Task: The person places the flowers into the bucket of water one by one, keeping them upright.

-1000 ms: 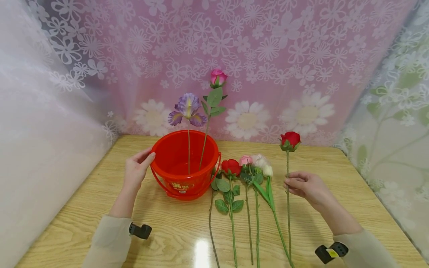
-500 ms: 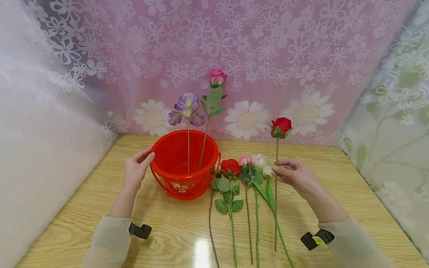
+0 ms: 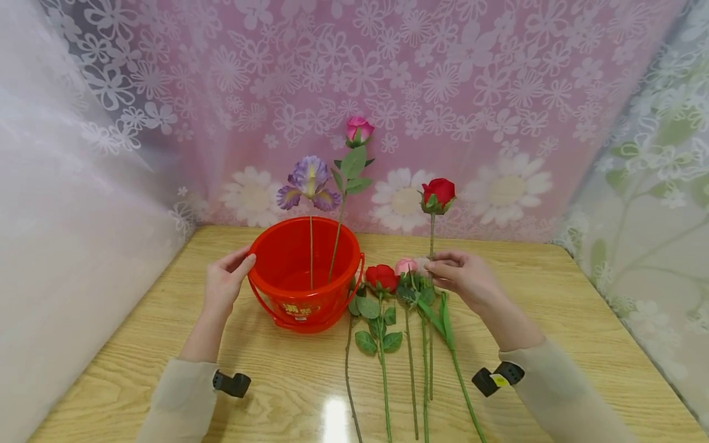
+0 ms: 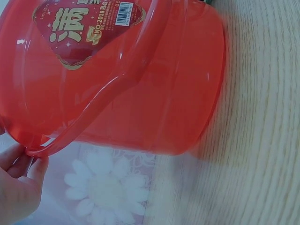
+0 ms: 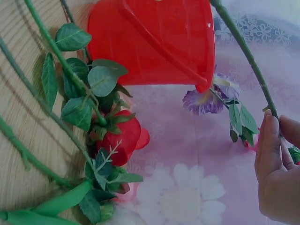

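My left hand (image 3: 226, 280) grips the left rim of a red plastic bucket (image 3: 304, 307), at the spot where its handle joins. In the left wrist view the thumb and fingers pinch that rim. A purple iris (image 3: 310, 181) and a pink rose (image 3: 360, 130) stand in the bucket, leaning on its far side. To the right, my right hand (image 3: 465, 280) pinches the stem of a red rose (image 3: 439, 195) between thumb and fingers. This rose is upright, its bloom above the hand and its stem (image 5: 248, 54) hanging down over the flowers on the table.
Several flowers lie right of the bucket, stems toward me: another red rose (image 3: 382, 279), a pink flower (image 3: 406, 266) and a green-leaved tulip stem (image 3: 460, 369) among them. A floral curtain (image 3: 443, 92) hangs behind the wooden table (image 3: 554, 295).
My right hand has moved left and somewhat farther from me, carrying the red rose toward the bucket and over the lying flowers. The left hand and bucket have stayed in place.
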`<state>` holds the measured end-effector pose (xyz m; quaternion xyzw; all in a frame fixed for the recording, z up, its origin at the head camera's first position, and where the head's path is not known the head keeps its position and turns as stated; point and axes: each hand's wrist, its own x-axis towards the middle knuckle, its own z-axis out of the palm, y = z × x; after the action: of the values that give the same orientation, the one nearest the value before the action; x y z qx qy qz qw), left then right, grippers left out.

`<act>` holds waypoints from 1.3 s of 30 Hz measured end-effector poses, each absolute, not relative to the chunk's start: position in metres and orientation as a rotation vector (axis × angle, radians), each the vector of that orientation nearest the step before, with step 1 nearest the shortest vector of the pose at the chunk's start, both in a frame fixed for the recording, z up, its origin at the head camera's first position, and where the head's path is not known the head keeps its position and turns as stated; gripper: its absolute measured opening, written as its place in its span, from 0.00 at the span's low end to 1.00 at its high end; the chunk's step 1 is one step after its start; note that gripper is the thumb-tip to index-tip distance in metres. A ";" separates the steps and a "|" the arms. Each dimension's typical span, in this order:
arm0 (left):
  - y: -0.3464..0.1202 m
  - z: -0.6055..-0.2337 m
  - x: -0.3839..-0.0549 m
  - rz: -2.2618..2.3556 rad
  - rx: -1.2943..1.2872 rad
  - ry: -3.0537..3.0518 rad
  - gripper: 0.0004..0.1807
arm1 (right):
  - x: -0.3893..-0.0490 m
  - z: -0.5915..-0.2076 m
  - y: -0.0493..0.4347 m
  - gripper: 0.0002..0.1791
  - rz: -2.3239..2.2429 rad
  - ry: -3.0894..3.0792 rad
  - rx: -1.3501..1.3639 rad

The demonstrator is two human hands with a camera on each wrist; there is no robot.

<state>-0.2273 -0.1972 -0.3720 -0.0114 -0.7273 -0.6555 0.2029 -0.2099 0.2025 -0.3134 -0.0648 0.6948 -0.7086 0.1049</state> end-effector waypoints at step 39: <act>-0.198 -0.369 -0.226 -1.878 -0.040 -2.023 0.20 | -0.233 -0.258 0.139 0.08 -2.264 1.998 -0.335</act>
<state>-0.2257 -0.1977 -0.3694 -0.0141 -0.7197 -0.6679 0.1893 -0.2333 0.1386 -0.2580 -0.1101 0.6566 -0.7444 0.0517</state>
